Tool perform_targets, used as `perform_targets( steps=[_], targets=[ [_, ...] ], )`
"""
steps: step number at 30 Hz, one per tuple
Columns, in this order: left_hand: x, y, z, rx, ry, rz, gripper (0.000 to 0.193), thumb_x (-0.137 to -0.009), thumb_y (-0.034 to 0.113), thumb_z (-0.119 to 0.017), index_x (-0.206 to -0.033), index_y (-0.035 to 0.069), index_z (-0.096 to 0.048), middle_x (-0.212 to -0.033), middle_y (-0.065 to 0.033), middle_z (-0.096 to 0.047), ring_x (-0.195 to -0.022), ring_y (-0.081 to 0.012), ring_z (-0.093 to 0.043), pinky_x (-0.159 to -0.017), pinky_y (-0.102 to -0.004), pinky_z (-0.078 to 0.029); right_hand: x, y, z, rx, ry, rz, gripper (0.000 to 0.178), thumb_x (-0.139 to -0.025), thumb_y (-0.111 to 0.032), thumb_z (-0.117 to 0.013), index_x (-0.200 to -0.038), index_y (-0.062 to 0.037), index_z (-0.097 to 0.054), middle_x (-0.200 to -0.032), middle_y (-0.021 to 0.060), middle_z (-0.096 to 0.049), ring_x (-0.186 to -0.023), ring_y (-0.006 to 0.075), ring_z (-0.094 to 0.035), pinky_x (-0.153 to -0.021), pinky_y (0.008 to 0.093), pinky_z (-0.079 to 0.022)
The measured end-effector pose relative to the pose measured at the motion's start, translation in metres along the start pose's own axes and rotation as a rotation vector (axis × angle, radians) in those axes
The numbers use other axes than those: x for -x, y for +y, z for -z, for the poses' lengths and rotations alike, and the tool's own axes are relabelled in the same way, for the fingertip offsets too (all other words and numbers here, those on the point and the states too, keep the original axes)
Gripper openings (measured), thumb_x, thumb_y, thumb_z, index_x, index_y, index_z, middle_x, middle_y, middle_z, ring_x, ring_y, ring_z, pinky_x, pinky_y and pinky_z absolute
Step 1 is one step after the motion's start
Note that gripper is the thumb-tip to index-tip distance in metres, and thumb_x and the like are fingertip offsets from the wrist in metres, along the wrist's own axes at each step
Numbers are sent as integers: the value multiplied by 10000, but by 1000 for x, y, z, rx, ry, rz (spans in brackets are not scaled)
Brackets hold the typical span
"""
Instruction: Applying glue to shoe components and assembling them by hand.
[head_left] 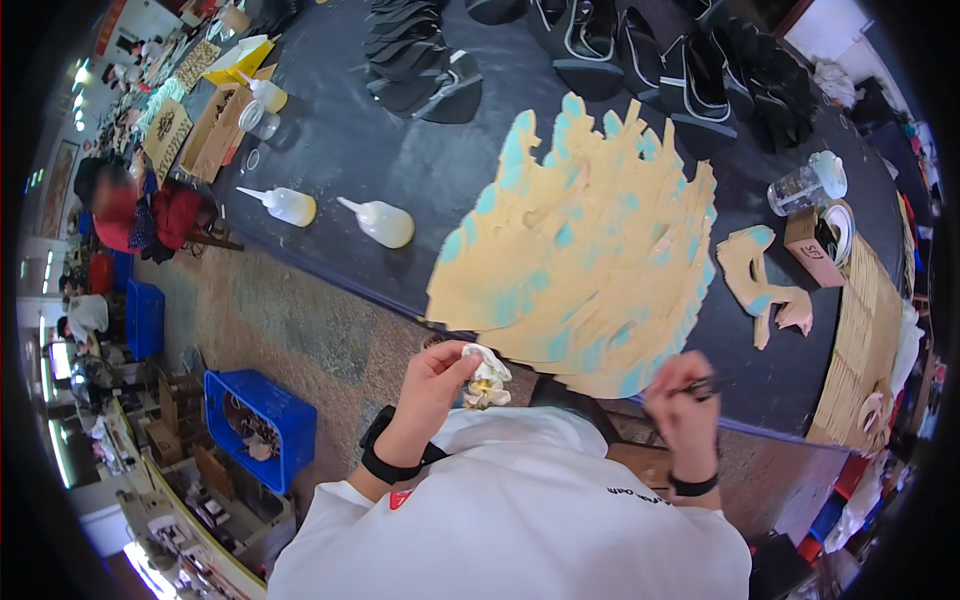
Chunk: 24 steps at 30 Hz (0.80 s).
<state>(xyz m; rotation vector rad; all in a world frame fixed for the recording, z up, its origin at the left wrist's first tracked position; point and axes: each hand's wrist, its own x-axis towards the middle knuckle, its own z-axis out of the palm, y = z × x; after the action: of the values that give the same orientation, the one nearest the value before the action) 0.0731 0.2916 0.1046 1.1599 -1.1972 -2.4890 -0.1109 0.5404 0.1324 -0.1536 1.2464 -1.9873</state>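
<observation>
My left hand [432, 378] is closed, pinching a crumpled white cloth [488, 372] with yellowish-brown stains near the table's front edge. To the right, my right hand [682, 412] is smeared by motion. Its fingers look curled round a small dark thing [703, 388] whose kind I cannot make out. Beyond both hands, a wide fanned-out pile of thin tan cut pieces with pale blue patches [590, 250] covers the middle of the dark table [340, 145]. Its near edge lies close to my right hand.
Squeeze bottles [385, 224] with pointed nozzles stand or lie at the left. Black sandals [590, 50] and stacked dark soles [425, 85] occupy the back. At right are loose tan pieces [755, 280], a clear jar [800, 188] and a cardboard box [812, 248]. A blue crate [262, 425] sits on the floor.
</observation>
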Motion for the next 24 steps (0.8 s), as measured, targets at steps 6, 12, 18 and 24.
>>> perform_targets(
  steps=[6,12,18,24],
  targets=[
    [17,52,95,-108,-44,-4,156,-887,117,-590,-972,-8,-629,-839,-22,-642,-692,-34,-574,-559,-163,-435,-24,114,-194,422,-61,-79,277,-766,-100,-711,-1005,-10,-603,-942,47,-633,-635,23,-440,-587,169,-375],
    [24,101,155,-243,-88,-163,168,-894,104,-580,-994,-23,-626,-880,-27,-635,-762,-52,-563,-695,-193,-454,-51,173,-278,611,-7,127,116,-835,-77,-628,-886,28,-633,-725,13,-626,-598,46,-486,-528,199,-390],
    [18,119,195,87,-211,-90,137,-897,77,-571,-957,-38,-616,-895,-28,-621,-798,-66,-560,-712,-200,-449,-69,170,-317,75,-28,-172,94,-868,-90,-590,-821,-10,-606,-631,-26,-514,-483,26,-416,-439,193,-304],
    [-3,163,222,-532,-332,-420,156,-754,123,-725,-840,36,-629,-779,-16,-569,-793,-118,-512,-717,-255,-401,-114,162,-336,592,-400,127,119,-847,-64,-609,-945,0,-586,-741,25,-564,-642,94,-536,-568,222,-424]
  ],
)
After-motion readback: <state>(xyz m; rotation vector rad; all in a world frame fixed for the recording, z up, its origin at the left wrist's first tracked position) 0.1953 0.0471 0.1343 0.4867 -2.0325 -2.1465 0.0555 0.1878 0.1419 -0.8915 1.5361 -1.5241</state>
